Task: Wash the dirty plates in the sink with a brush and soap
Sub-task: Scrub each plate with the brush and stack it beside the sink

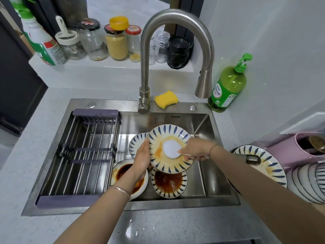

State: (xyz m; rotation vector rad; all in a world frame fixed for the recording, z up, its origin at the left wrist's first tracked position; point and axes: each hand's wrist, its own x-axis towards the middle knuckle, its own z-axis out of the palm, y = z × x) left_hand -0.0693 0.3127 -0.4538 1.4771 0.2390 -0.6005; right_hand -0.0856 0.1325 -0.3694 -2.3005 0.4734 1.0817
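Observation:
My left hand [142, 160] grips the left rim of a blue-and-white patterned plate [161, 136] smeared with orange sauce, holding it tilted above the steel sink [216, 175]. My right hand [195, 148] holds a brush whose round white head [171, 149] presses on the plate's centre. Beneath lie three more plates: one behind my left hand [136, 143], one with dark sauce at lower left [121, 170], one with dark sauce at lower middle [168, 183]. A green soap pump bottle [228, 85] stands on the counter at the sink's back right.
A steel faucet [175, 20] arches over the sink, with a yellow sponge [166, 99] at its base. A drying rack [82, 155] spans the sink's left half. Right of the sink sit another dirty plate [269, 161] and stacked bowls [306, 184]. Jars line the back ledge.

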